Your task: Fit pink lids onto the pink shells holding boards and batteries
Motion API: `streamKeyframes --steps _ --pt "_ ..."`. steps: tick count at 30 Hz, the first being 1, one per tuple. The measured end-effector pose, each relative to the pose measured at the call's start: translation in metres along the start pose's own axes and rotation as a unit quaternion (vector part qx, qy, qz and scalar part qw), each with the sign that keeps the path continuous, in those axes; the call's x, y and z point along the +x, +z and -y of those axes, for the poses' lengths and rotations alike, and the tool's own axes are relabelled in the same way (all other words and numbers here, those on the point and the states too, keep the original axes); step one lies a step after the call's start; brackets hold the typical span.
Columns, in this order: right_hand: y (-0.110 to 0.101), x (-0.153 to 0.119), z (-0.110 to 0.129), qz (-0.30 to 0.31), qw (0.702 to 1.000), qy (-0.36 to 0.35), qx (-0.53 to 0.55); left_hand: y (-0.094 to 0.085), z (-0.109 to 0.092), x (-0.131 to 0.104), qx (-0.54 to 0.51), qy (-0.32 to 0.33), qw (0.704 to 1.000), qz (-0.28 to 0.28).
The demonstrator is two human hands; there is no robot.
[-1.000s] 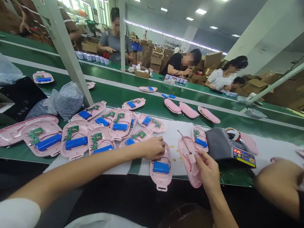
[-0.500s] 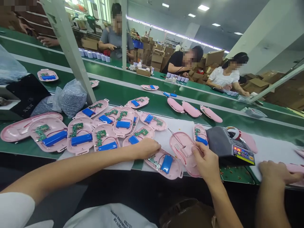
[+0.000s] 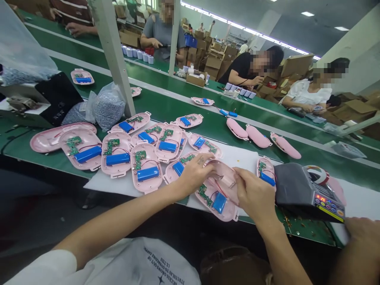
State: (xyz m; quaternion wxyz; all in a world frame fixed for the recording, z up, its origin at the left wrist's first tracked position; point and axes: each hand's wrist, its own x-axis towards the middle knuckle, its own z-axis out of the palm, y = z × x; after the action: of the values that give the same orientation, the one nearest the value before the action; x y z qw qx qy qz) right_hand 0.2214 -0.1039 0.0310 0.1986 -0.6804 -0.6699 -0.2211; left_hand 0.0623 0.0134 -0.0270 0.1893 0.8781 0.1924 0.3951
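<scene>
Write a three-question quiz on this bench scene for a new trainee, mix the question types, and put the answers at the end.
1. True or false: the left hand is resting on the machine.
2. Choose one. The right hand is holding:
A) a roll
B) a battery
C) a shell
3. Fill in the missing colour: the lit digits on the machine are ____.

Key:
1. False; it is at the held shell, away from the machine.
2. C
3. red
</scene>
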Motion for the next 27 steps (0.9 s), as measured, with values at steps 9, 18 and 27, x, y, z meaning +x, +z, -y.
streamKeyframes --steps 9,18,27 --pt "0.005 0.000 -0.005 0.056 0.998 -0.011 0.025 -0.013 0.007 0.005 -0.236 -0.084 0.963 0.102" --pt "0.014 0.015 -0.014 0.143 0.973 0.097 0.154 0.023 0.010 -0.010 -0.339 -0.182 0.917 -0.106" --pt "0.046 0.024 0.002 0.225 0.935 0.106 0.253 0.011 0.006 -0.008 -0.296 -0.235 0.926 -0.012"
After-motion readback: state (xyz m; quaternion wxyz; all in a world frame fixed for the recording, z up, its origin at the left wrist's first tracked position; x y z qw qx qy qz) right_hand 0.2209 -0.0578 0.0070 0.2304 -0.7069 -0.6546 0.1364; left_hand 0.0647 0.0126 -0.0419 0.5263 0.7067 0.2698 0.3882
